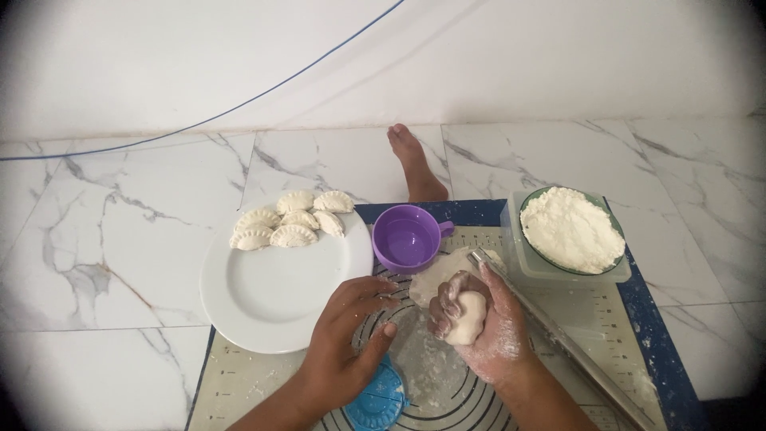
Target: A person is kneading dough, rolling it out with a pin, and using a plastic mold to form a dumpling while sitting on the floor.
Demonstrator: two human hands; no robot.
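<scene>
Low in the centre of the frame, the right hand (479,323), dusted with flour, is curled closed around a small ball of dough (467,316), its fingers wrapped over the top of the lump. Just left of it, the left hand (347,331) rests with fingers loosely bent and spread, holding nothing, its fingertips on the floured pastry mat (590,319). A blue dumpling press (375,403) lies under the left wrist at the bottom edge. Behind the right hand sits a larger mass of dough (439,271), with a metal rolling pin (558,339) running diagonally to the lower right. Above are a purple cup (407,237), a white plate (271,295) carrying shaped dumplings (291,222), and a bowl of flour (571,230) at the right.
</scene>
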